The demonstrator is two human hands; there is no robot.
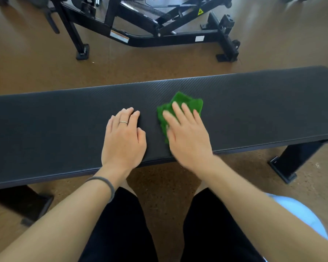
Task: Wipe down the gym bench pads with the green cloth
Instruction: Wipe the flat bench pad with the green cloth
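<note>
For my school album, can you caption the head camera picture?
Right hand presses a green cloth onto the black bench pad; left hand rests beside it.

green cloth [175, 108]: near half hidden under right hand [186, 137], which is motion-blurred at its 9 o'clock edge | table [64, 118]: pad cut off at frame's 3 and 9 o'clock edges, leg at 8 o'clock mostly hidden under pad | black machine frame [151, 35]: top cut off at 12 o'clock, label text too small to read
</note>
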